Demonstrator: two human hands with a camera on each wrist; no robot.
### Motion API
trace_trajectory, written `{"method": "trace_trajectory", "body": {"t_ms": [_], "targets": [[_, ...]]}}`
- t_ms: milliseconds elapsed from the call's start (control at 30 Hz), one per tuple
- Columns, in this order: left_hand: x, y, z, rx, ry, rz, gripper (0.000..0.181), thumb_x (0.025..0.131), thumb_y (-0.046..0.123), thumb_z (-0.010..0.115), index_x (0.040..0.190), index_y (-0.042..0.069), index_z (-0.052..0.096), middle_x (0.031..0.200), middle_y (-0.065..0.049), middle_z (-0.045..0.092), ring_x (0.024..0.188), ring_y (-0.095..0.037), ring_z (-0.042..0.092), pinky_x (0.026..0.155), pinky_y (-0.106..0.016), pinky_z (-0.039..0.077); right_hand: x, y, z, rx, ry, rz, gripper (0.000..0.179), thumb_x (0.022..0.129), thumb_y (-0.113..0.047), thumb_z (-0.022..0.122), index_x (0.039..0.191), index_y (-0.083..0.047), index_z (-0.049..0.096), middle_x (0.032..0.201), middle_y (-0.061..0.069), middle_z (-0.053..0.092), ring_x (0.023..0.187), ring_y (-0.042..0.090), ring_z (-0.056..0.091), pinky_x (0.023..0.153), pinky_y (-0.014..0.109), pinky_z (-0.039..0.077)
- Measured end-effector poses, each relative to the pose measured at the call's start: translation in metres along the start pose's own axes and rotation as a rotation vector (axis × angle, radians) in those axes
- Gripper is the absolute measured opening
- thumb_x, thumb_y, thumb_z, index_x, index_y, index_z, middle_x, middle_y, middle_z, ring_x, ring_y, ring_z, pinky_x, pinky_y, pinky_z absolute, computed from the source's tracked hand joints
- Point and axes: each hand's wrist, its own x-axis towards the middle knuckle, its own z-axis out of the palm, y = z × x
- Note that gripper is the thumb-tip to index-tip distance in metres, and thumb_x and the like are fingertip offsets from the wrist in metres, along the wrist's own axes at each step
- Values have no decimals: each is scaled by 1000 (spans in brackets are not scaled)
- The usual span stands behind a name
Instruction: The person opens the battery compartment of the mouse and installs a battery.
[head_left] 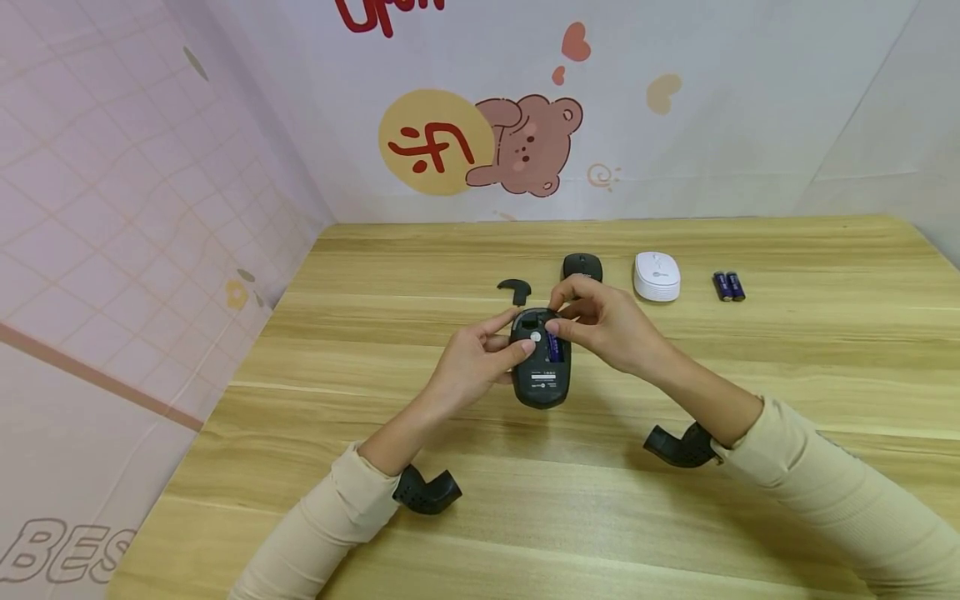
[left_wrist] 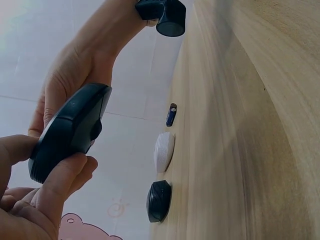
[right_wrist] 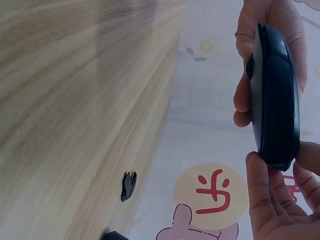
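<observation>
A black computer mouse (head_left: 541, 387) is held above the table with its underside up and its battery bay uncovered. A dark blue battery (head_left: 555, 348) lies lengthwise in the bay. My left hand (head_left: 476, 358) grips the mouse by its left side, thumb on the underside and fingers beneath, as the left wrist view also shows. At the mouse's far right end, my right hand (head_left: 603, 321) pinches it, its thumb at the battery's upper end and a finger behind the edge. The black battery cover (head_left: 516, 289) lies on the table just beyond the mouse.
Farther back on the wooden table (head_left: 420, 267) stand another black mouse (head_left: 582, 266) and a white mouse (head_left: 657, 277). Two blue batteries (head_left: 729, 286) lie side by side to their right. A printed wall (head_left: 720, 150) rises behind the table.
</observation>
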Motion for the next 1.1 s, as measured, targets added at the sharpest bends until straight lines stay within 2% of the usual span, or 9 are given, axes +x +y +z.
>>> {"method": "trace_trajectory", "body": {"t_ms": [100,333,600,767,967,1100], "targets": [[0,1,0,7,11,-11,53,89,11,64,138,11,43,104,-17,66,83,-24,67,67,-34,56,-1,0,0,1,6,16,15,85,2,64,96,1,56,99,14,55,87,27,63,69,25,53],[2,2,-3,20,45,-23,39,89,10,63,123,4,45,97,-17,67,79,-24,68,66,-34,57,-3,1,-6,-27,52,38,10,87,-3,64,94,-1,57,94,11,59,89,24,63,71,26,53],[6,2,-10,-5,81,-11,40,88,8,63,124,2,46,100,-22,65,81,-28,67,67,-37,57,-6,2,-14,-34,86,44,13,88,-9,64,96,-1,57,91,10,60,81,19,63,70,23,53],[8,2,-16,5,106,-3,39,88,8,63,123,3,47,98,-22,65,80,-28,67,65,-36,57,-7,2,-15,-10,72,58,13,89,-9,63,97,0,57,91,11,61,82,19,63,70,23,53],[13,-1,-22,-27,111,18,39,88,5,62,124,1,47,98,-25,65,82,-29,67,66,-36,57,-9,3,-15,19,57,64,13,89,-8,63,97,0,56,89,12,62,80,16,62,70,23,53],[17,-4,-27,-42,120,17,38,88,5,62,123,0,47,99,-25,65,83,-28,67,67,-37,56,-10,4,-14,21,53,72,14,89,-8,63,97,0,56,89,12,63,81,20,63,69,23,52]]}}
